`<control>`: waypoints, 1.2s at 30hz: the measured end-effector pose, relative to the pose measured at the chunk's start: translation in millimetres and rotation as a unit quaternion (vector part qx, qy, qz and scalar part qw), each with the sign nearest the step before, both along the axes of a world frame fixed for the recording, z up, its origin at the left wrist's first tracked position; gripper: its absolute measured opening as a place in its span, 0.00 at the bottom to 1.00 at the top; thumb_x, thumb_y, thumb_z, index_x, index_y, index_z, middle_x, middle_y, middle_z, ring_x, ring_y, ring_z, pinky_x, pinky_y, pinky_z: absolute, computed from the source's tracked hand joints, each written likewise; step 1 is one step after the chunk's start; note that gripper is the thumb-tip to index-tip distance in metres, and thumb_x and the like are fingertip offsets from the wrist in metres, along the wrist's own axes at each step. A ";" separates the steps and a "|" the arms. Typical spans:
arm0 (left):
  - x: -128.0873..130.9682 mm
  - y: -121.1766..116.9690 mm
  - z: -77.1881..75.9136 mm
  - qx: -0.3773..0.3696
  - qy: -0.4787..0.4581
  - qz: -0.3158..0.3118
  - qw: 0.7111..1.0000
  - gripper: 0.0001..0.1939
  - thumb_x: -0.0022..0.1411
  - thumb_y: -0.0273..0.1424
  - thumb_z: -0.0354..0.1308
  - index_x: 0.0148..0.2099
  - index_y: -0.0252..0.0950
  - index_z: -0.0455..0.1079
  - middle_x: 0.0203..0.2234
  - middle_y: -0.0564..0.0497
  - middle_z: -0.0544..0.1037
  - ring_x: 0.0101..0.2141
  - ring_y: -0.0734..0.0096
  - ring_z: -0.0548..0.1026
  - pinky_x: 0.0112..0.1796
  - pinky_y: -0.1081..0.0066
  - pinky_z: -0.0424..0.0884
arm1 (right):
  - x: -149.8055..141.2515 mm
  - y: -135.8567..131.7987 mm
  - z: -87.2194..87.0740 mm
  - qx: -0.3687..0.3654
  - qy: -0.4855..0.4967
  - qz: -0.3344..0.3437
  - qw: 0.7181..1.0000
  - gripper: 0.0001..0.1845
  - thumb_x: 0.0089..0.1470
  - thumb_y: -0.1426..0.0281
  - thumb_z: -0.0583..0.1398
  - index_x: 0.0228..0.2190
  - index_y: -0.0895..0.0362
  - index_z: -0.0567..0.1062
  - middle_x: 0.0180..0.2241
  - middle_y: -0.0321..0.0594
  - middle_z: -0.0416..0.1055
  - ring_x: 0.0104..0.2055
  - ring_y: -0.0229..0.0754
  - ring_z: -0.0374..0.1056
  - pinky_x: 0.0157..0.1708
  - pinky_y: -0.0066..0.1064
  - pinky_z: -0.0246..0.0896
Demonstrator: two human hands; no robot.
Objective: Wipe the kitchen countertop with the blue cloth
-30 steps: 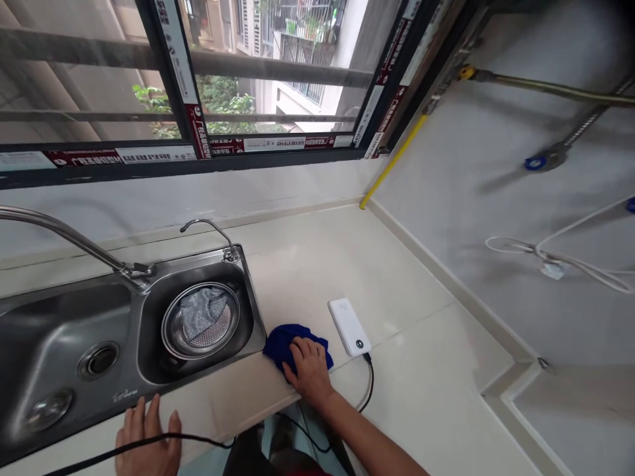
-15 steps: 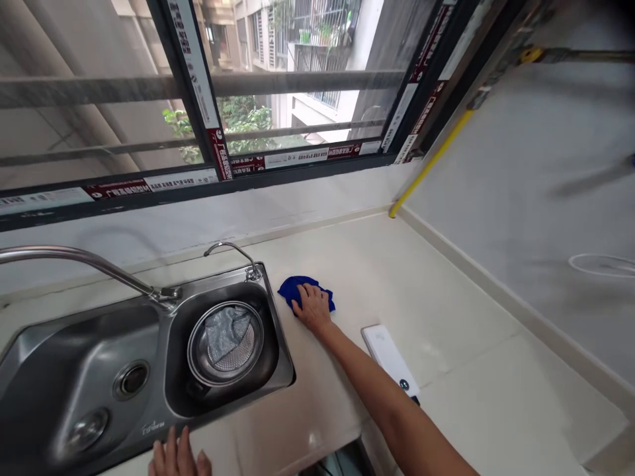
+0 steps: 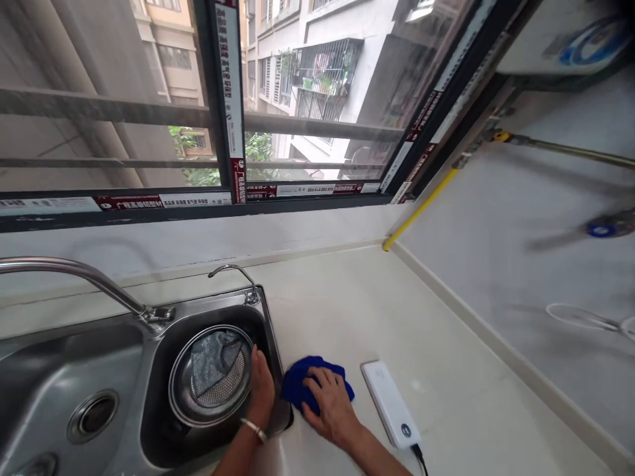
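Observation:
My right hand (image 3: 331,403) presses on a crumpled blue cloth (image 3: 297,383) lying on the pale countertop, just right of the sink, its fingers curled over the fabric. My left hand (image 3: 262,387), with a bracelet at the wrist, is over the sink's right basin. Its fingers are stretched out and held together, seen edge-on, beside the rim of a round steel pan (image 3: 179,396); whether they touch it I cannot tell. A perforated steel insert (image 3: 229,382) and a folded grey cloth (image 3: 211,363) lie inside that pan.
A white power bank (image 3: 387,400) with a black cable lies right of the blue cloth. The large faucet (image 3: 94,281) and a small curved tap (image 3: 243,272) rise behind the double sink (image 3: 131,423). A yellow pipe (image 3: 421,206) stands in the corner by the window.
My right hand and the blue cloth have come nearer along the sink's right side. My left hand has moved from the sink's front edge to beside the pan. The view has shifted.

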State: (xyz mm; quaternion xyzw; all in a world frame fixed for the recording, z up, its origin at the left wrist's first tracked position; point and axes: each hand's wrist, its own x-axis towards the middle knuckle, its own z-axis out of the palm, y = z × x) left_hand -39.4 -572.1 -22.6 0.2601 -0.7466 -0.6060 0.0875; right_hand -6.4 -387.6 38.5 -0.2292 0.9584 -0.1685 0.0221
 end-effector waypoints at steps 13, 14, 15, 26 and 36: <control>-19.3 48.1 -6.4 0.112 0.016 0.098 0.989 0.35 0.69 0.49 0.36 0.67 0.29 0.51 0.67 0.35 0.55 0.66 0.61 0.56 0.66 0.61 0.53 | -110.8 -53.1 12.9 0.075 -0.042 -0.062 0.994 0.13 0.60 0.59 0.58 0.45 0.49 0.73 0.50 0.41 0.70 0.50 0.51 0.62 0.47 0.44 0.52; -19.2 49.1 -8.1 0.104 0.016 0.096 0.990 0.35 0.69 0.48 0.36 0.67 0.28 0.52 0.67 0.35 0.55 0.66 0.60 0.55 0.67 0.59 0.52 | -119.2 -57.4 12.5 0.078 -0.040 -0.065 0.994 0.13 0.60 0.59 0.58 0.45 0.49 0.74 0.50 0.41 0.70 0.50 0.51 0.62 0.47 0.43 0.52; -19.4 50.0 -9.8 0.093 0.017 0.094 0.991 0.34 0.69 0.47 0.36 0.67 0.28 0.53 0.67 0.34 0.55 0.67 0.59 0.55 0.67 0.58 0.51 | -127.0 -61.8 11.8 0.081 -0.037 -0.067 0.994 0.14 0.60 0.58 0.58 0.45 0.49 0.74 0.50 0.41 0.70 0.50 0.50 0.62 0.47 0.43 0.52; -20.5 56.5 -20.7 -0.075 0.016 0.029 0.997 0.33 0.70 0.44 0.37 0.68 0.26 0.52 0.67 0.34 0.55 0.67 0.60 0.52 0.68 0.55 0.48 | -227.7 -122.2 0.5 0.110 0.022 -0.155 0.982 0.20 0.65 0.58 0.50 0.49 0.54 0.72 0.51 0.50 0.67 0.52 0.54 0.59 0.47 0.45 0.51; -25.6 53.9 -15.0 -0.135 -0.005 0.005 0.991 0.33 0.70 0.44 0.36 0.67 0.27 0.53 0.67 0.34 0.53 0.68 0.58 0.51 0.67 0.55 0.52 | -218.7 -125.2 -4.1 0.069 0.063 -0.011 0.996 0.21 0.65 0.62 0.50 0.56 0.50 0.69 0.64 0.40 0.60 0.60 0.51 0.53 0.53 0.48 0.47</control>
